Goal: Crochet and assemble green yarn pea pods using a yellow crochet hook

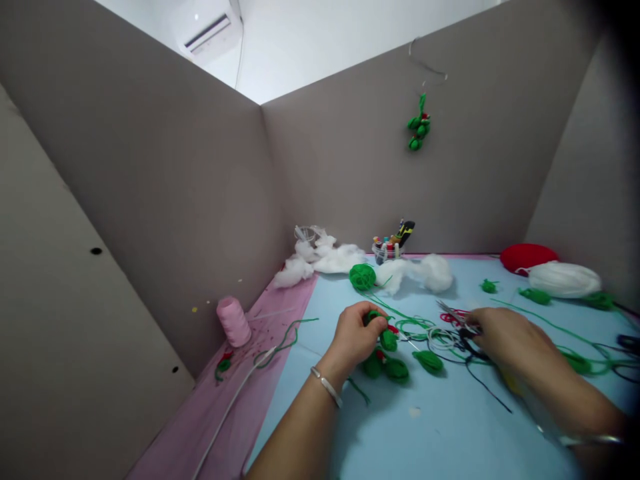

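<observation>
My left hand (354, 335) is closed around the top of a bunch of small green crocheted pieces (386, 360) that lie on the light blue table mat (425, 427). A metal bangle sits on that wrist. My right hand (503, 335) rests over a tangle of green, white and dark yarn strands (440, 337), its fingers curled on a pair of scissors (453, 312) whose blades stick out to the left. A loose green crocheted piece (429, 361) lies between the hands.
A green yarn ball (362, 276), white stuffing (417, 272), a small cup of tools (387, 248), a red yarn ball (527, 256) and white yarn (564, 279) sit at the back. A pink thread spool (233, 321) stands left. Grey partition walls surround; a green ornament (419, 127) hangs above.
</observation>
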{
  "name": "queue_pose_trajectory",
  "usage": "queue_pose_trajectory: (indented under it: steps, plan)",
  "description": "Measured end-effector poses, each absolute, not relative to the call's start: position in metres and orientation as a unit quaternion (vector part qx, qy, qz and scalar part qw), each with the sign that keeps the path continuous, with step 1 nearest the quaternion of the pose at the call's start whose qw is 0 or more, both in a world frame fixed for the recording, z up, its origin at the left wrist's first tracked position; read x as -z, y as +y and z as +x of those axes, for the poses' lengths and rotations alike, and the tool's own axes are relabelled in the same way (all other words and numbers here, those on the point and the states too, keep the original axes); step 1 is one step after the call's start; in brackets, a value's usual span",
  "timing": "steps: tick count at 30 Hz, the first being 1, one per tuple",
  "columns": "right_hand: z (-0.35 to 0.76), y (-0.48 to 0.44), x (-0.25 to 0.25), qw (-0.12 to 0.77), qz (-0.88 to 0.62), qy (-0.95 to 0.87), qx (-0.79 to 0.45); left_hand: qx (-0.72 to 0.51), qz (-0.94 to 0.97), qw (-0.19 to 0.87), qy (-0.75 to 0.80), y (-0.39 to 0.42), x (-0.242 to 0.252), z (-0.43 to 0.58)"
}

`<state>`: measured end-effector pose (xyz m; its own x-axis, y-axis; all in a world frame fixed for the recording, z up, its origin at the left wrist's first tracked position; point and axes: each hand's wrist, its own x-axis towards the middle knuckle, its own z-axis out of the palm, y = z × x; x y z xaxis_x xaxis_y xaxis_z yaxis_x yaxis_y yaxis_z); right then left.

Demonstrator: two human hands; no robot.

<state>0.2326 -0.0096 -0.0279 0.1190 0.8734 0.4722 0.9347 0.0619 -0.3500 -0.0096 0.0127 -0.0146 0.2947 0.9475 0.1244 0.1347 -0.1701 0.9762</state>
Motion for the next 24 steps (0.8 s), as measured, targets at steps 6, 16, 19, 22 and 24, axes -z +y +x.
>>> queue_pose_trajectory:
  steps: [6,16,19,22,24]
  plan:
    - [0.164,-0.024,0.014,0.341,-0.525,-0.780,0.011,-0.390,0.670,0.468,0.423,0.007,0.014,-0.009]
    - [0.151,-0.029,0.014,0.420,-0.514,-0.745,0.069,-0.351,0.690,0.477,0.416,0.005,0.014,-0.008]
    - [0.149,-0.031,0.010,0.439,-0.515,-0.732,0.081,-0.342,0.695,0.483,0.409,0.005,0.014,-0.009]
    - [0.147,-0.033,0.009,0.451,-0.514,-0.724,0.091,-0.333,0.697,0.494,0.399,0.004,0.013,-0.009]
    - [0.146,-0.034,0.009,0.457,-0.515,-0.719,0.093,-0.328,0.695,0.503,0.395,0.003,0.011,-0.010]
